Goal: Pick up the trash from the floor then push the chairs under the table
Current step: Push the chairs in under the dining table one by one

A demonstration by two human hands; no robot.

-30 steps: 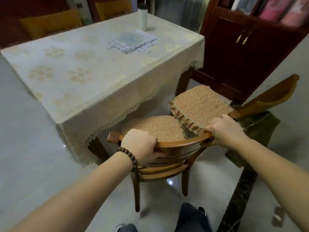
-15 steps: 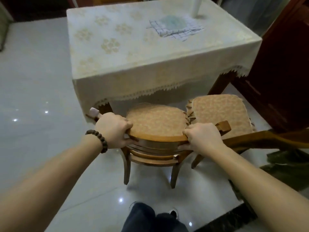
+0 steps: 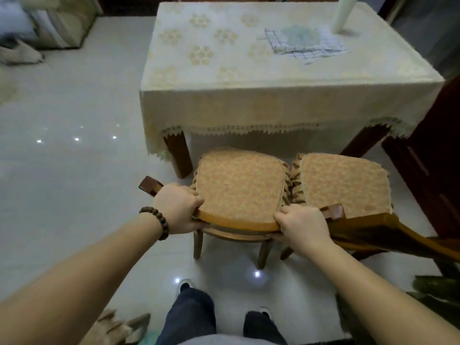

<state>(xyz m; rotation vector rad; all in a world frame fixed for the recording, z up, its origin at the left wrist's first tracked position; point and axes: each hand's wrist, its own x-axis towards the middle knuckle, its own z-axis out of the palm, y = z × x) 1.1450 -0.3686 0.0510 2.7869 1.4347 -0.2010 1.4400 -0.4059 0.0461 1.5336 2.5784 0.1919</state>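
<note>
Two hands on one chair back — facing the table.
Left hand (image 3: 178, 207) and right hand (image 3: 302, 224) grip the top rail of the left chair (image 3: 239, 188), just beside the second chair (image 3: 346, 184); table (image 3: 249, 105) just ahead.

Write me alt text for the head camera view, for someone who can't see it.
Seen from above, a person's left hand and right hand grip the curved wooden backrest of a cushioned chair facing a table draped in a cream lace-edged cloth. A second cushioned chair stands close beside it on the right, on a glossy pale floor.
</note>
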